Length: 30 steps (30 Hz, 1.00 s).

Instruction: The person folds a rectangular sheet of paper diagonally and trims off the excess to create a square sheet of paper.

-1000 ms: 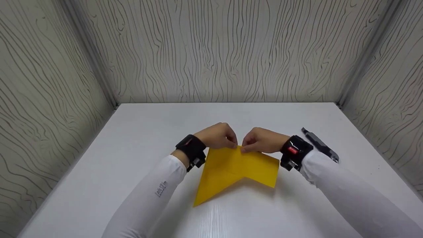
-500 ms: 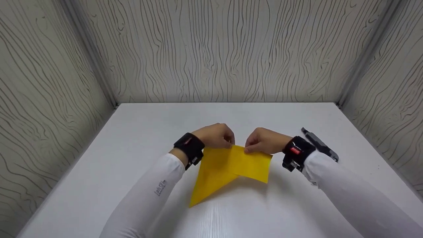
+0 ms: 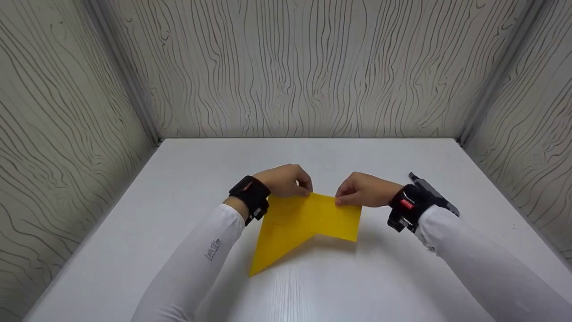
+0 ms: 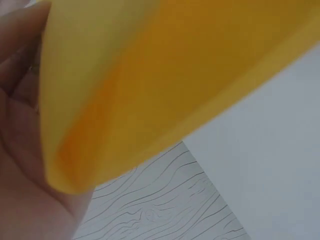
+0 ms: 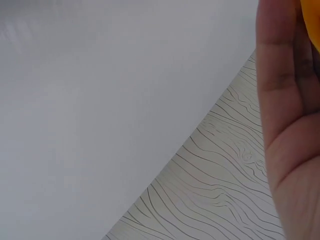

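Note:
A folded sheet of yellow paper (image 3: 290, 228) is held up by its top edge over the white table. My left hand (image 3: 286, 180) pinches that edge between thumb and fingers, left of its middle. Farther right along the same edge, my right hand (image 3: 368, 190) pinches it near the top right corner. One long point of the paper hangs down to the left; the right part is a squarish flap. In the left wrist view the yellow paper (image 4: 200, 75) curves in front of the palm, showing its layers. Only a sliver of paper (image 5: 312, 20) shows in the right wrist view.
A grey and black utility knife (image 3: 431, 192) lies on the white table (image 3: 187, 179) at the right, partly hidden behind my right wrist. Wood-grain patterned panels (image 3: 286, 71) stand at the back and both sides.
My hands have moved apart along the paper's top edge, the left going left and the right slightly right. The paper has shifted left and its right flap has swung toward the left.

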{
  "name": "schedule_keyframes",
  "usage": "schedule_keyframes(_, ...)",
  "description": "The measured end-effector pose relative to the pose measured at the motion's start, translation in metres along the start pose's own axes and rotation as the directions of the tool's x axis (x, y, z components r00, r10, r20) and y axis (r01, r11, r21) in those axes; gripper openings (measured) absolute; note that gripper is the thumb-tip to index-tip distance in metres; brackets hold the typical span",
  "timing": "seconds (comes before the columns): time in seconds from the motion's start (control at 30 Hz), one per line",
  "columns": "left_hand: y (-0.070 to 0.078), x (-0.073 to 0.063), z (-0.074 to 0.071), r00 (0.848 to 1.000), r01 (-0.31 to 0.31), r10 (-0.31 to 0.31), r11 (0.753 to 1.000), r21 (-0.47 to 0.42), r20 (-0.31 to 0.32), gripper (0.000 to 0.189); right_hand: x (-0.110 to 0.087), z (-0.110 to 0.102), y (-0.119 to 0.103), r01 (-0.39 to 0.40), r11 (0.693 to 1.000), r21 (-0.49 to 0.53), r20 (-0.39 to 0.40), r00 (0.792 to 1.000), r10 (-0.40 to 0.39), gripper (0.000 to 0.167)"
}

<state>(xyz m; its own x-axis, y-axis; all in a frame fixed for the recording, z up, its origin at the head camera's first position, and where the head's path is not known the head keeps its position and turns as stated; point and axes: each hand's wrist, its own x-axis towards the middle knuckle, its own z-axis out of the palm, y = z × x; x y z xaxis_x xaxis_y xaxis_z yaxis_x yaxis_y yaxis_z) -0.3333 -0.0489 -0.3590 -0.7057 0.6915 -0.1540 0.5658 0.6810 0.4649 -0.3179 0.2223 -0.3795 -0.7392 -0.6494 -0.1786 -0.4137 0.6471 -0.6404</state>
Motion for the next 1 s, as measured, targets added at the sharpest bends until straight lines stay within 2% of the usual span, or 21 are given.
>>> schedule_keyframes(0.13, -0.006, -0.002, 0.001, 1.000, 0.007, -0.007, 1.000, -0.009, 0.008, 0.017, -0.004, 0.000, 0.001, -0.035, 0.999, 0.031, 0.012, 0.999, 0.034, 0.021)
schedule_keyframes(0.3, -0.011, -0.004, 0.000, 1.000, 0.009, -0.009, 0.999, -0.034, -0.009, 0.018, -0.007, 0.000, 0.002, -0.078, 0.995, 0.069, -0.014, 0.997, 0.079, 0.026)
schedule_keyframes(0.47, -0.014, -0.006, -0.002, 1.000, -0.005, 0.004, 0.999, -0.049, -0.020, 0.018, -0.011, -0.002, 0.006, -0.057, 0.993, 0.102, -0.011, 0.998, 0.058, 0.025)
schedule_keyframes(0.7, -0.022, -0.011, -0.008, 1.000, 0.010, -0.012, 0.997, -0.081, -0.018, 0.019, -0.018, -0.006, 0.013, -0.029, 0.990, 0.141, -0.002, 1.000, 0.029, 0.020)
schedule_keyframes(0.87, -0.028, -0.015, -0.010, 0.999, 0.016, -0.021, 0.995, -0.099, -0.050, 0.018, -0.023, -0.007, 0.016, -0.062, 0.986, 0.157, -0.036, 0.997, 0.068, 0.023)
schedule_keyframes(1.0, -0.031, -0.019, -0.011, 0.993, 0.051, -0.063, 0.990, -0.128, -0.095, 0.024, -0.027, -0.009, 0.018, -0.082, 0.983, 0.165, -0.056, 0.994, 0.093, 0.028)
